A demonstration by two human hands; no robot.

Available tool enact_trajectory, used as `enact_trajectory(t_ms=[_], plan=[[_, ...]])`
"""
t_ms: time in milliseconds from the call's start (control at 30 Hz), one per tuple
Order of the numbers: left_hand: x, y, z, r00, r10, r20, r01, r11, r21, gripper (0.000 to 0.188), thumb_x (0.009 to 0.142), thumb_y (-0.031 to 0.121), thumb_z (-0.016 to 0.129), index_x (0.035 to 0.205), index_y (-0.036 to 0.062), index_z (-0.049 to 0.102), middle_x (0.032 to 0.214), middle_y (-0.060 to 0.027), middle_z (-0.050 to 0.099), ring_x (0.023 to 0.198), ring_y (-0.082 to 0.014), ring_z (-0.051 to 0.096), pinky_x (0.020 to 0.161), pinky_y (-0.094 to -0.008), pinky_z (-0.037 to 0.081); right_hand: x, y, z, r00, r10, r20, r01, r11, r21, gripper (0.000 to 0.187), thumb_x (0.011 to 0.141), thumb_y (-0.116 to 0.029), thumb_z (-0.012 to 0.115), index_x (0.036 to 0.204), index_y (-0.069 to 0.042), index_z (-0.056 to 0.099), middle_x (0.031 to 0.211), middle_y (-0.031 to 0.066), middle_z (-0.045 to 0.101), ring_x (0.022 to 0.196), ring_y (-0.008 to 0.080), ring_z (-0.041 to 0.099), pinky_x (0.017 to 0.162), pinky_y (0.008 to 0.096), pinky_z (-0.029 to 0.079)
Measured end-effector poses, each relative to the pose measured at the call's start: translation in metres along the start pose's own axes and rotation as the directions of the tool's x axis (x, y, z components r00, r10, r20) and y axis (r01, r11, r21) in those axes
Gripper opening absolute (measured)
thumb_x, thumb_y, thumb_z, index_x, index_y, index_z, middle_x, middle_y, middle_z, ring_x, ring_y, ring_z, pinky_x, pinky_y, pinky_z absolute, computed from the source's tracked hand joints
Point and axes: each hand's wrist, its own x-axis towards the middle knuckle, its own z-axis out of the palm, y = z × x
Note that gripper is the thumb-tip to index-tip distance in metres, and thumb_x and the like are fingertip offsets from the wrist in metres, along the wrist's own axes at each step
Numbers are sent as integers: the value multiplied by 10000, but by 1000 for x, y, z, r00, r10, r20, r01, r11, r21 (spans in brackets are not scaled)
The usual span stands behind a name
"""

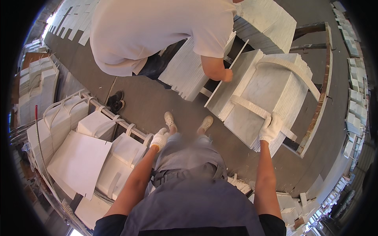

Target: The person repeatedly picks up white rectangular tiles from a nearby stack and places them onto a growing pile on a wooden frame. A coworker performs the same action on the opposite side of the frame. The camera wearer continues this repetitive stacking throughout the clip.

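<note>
My left hand (159, 139), in a white knit glove, hangs beside my left thigh with its fingers curled in and nothing showing in them. My right hand (271, 128), gloved the same way, lies against a stack of grey-white stone slabs (254, 88), its fingers stretched over a pale flat strap (250, 106) there. A second strap (291, 67) arches over the stack's far part. Across from me a bent-over person in a white shirt (149, 31) has a bare hand (226, 75) at a thin dark slab (226, 84) standing at the stack's left side.
Another slab stack (189, 67) stands beside that person, with a larger one (271, 23) behind. A rusty metal frame (322, 94) borders the right side. Left of me, strapped white blocks (63, 114) sit on a rack with a pale rail (112, 115). A loose white panel (76, 159) leans there.
</note>
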Motion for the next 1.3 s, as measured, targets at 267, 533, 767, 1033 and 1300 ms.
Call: enact_trajectory(t_ms=[267,533,767,1033,1300], plan=[[0,-2,2,1000,11,-2,-11,999,39,678,1011,440,611,1585,79,590,1556,-200,653,1472,-362,594,1219,-417,447,0,2,2,998,-53,-28,52,998,-21,273,1015,-123,669,1249,13,706,1227,226,721,1140,430,652,1033,518,517],[2,-3,1,1000,21,20,-21,1000,-17,683,1026,391,604,1604,32,546,1576,-248,619,1486,-384,578,1223,-432,448,-2,4,5,999,-35,-21,34,999,-32,254,1014,-138,675,1229,-8,712,1236,205,726,1163,434,643,1043,529,513],[9,-9,2,997,-3,71,8,997,-71,680,1038,362,599,1619,16,521,1587,-264,605,1488,-387,579,1222,-428,453,-3,7,6,999,-34,-20,33,999,-40,267,1016,-147,680,1239,-3,709,1250,203,727,1198,432,643,1069,532,510],[38,-39,17,999,45,28,-41,989,-145,679,1022,323,628,1604,-14,531,1504,-234,669,1340,-317,672,1110,-384,516,-3,7,5,999,-37,-25,36,999,-35,290,1015,-141,690,1266,1,717,1274,208,727,1224,432,638,1084,532,506],[59,-62,30,998,49,26,-43,977,-207,660,1036,249,655,1619,-23,510,1439,-175,703,1149,-218,729,941,-339,575,-2,2,4,998,-36,-58,36,999,-5,288,1000,-122,693,1259,4,714,1257,212,726,1202,441,641,1079,535,505]])
